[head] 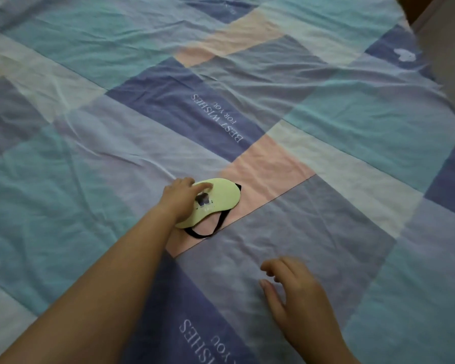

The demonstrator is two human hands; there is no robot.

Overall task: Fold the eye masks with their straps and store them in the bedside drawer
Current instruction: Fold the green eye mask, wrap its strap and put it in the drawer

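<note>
A pale yellow-green eye mask (220, 199) with a small dark print lies flat on a pink patch of the bedsheet, near the middle of the head view. Its black elastic strap (212, 228) loops out on the near side, and a bit of black shows at the mask's far right tip. My left hand (180, 199) reaches out with the fingers laid on the mask's left part; whether it grips it I cannot tell. My right hand (294, 290) hovers low over the sheet nearer to me, fingers spread, holding nothing.
A wrinkled patchwork bedsheet (326, 106) in blue, teal, lilac and pink with printed words covers the whole bed. The bed's edge runs down the right side, with a grey floor strip (449, 48) and a brown corner beyond it.
</note>
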